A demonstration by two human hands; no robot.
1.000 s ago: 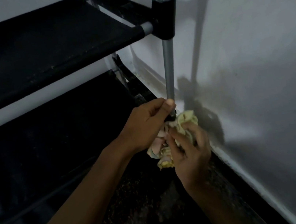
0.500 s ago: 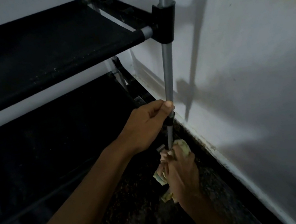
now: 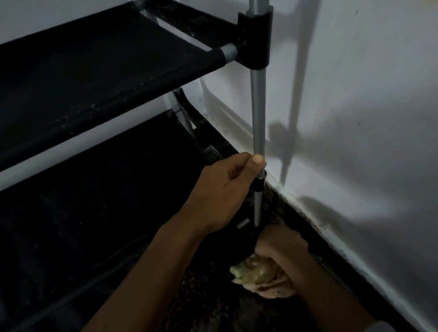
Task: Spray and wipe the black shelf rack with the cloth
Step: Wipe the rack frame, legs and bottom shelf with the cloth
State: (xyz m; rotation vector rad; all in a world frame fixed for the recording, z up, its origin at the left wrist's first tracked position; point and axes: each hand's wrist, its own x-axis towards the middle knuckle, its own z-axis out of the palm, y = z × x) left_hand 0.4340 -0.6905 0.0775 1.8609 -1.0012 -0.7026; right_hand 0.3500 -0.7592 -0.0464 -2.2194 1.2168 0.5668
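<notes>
While our left hand (image 3: 224, 193) grips the upright pole (image 3: 257, 114), our right hand (image 3: 280, 244) clutches the cloth (image 3: 257, 276) directly below, at its foot.

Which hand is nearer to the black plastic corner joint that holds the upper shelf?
Left. The left hand grips the grey metal pole below the black plastic corner joint; the right hand is lower, by the pole's foot, clutching the crumpled yellowish cloth.
</notes>
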